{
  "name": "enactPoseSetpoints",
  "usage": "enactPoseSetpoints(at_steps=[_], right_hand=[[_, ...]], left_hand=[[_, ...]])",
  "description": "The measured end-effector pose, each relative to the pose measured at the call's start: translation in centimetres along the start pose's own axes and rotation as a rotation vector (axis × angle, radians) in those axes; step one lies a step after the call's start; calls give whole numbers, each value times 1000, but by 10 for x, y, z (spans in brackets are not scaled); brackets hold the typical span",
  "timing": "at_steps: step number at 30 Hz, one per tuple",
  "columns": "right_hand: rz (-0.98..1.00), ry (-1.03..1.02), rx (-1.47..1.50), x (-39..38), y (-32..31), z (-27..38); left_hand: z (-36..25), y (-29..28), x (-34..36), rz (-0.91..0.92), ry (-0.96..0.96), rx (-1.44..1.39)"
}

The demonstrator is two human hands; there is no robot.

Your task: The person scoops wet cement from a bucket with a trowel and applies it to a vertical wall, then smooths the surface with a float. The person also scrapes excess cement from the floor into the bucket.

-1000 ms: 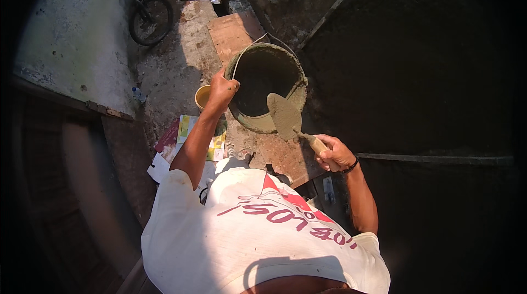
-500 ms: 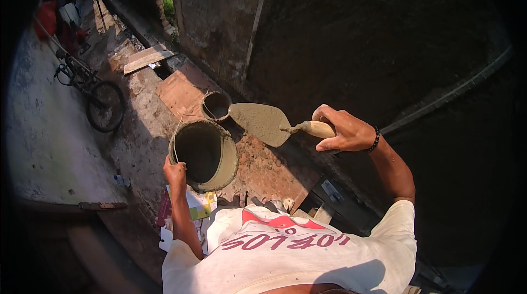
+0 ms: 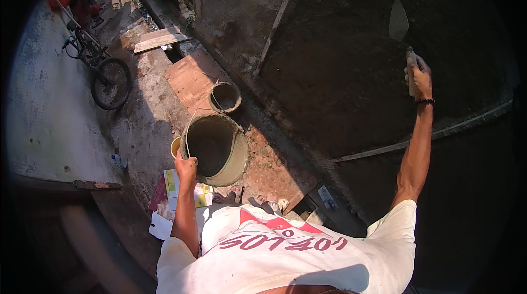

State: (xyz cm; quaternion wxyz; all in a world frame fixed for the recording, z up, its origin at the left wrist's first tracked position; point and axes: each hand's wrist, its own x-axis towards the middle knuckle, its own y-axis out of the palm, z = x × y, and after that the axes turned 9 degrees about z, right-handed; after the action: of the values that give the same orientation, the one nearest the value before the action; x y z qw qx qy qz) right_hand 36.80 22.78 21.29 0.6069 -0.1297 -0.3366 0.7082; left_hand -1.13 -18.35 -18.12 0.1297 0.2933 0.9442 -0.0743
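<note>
My left hand (image 3: 186,166) is closed on the rim of a mortar-crusted bucket (image 3: 233,163), at its left side. The bucket's mouth tilts toward me, and its inside lies in shadow. Out to the right, my right hand (image 3: 420,77) wraps round the handle of a pointed masonry trowel (image 3: 399,21). Its blade points up and away, in front of the dark wall (image 3: 340,58); whether it touches the wall I cannot tell. A second, smaller bucket (image 3: 225,98) with a wire handle stands just beyond the one I hold.
A brownish board (image 3: 189,77) lies on the ground behind the small bucket, with a plank (image 3: 160,40) farther off. At left a bicycle (image 3: 110,82) leans by a pale wall (image 3: 49,124). A long strip (image 3: 433,133) crosses the dark wall. Cardboard (image 3: 202,195) lies near my feet.
My right hand has swung the trowel from beside the buckets up and right to the dark wall. The grey mortar that covered the blade no longer shows clearly. My left hand still holds the bucket.
</note>
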Motion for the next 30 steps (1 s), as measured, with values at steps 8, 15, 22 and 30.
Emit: enactPoseSetpoints(at_steps=[8, 15, 22, 30], right_hand=[[821, 186, 28, -145, 132, -73], [1164, 111, -342, -265, 233, -141], [1016, 102, -314, -294, 234, -149], [890, 396, -230, -355, 221, -210]], left_hand=[[50, 58, 9, 78, -264, 22], [86, 131, -31, 291, -476, 4], [165, 149, -37, 255, -601, -41], [214, 94, -13, -164, -764, 55]])
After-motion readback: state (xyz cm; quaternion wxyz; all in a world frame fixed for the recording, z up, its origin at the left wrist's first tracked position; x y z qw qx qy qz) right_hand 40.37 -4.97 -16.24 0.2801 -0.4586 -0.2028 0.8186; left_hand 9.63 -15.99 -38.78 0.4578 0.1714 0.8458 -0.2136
